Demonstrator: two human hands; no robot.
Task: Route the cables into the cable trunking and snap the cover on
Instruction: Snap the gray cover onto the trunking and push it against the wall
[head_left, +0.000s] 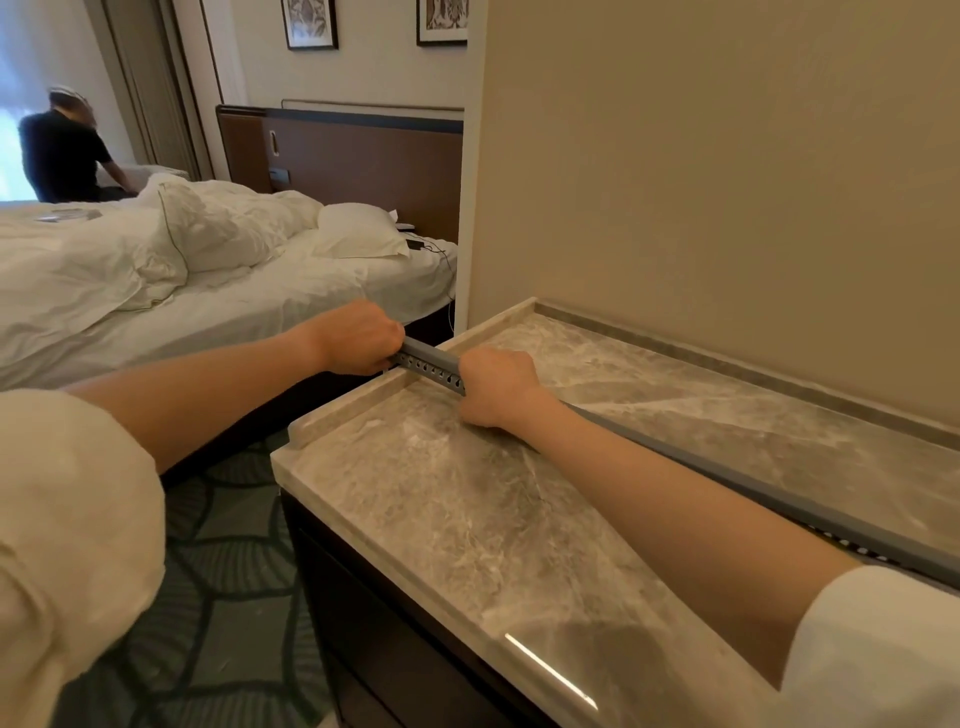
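Note:
A long grey cable trunking (737, 480) with a row of holes along its side lies diagonally across the marble counter top (467, 509). Its far end sticks out past the counter's left rim. My left hand (358, 338) is closed around that overhanging end. My right hand (496, 387) grips and presses down on the trunking just inside the rim. A short perforated stretch (428, 366) shows between the two hands. My right forearm hides part of the trunking's length. No cables are visible inside it.
A beige wall (727, 182) backs the counter, which has a raised marble rim (353, 410). A bed (208, 291) with white bedding stands to the left. A person in black sits at the far left (62, 156). Patterned carpet (223, 571) lies below.

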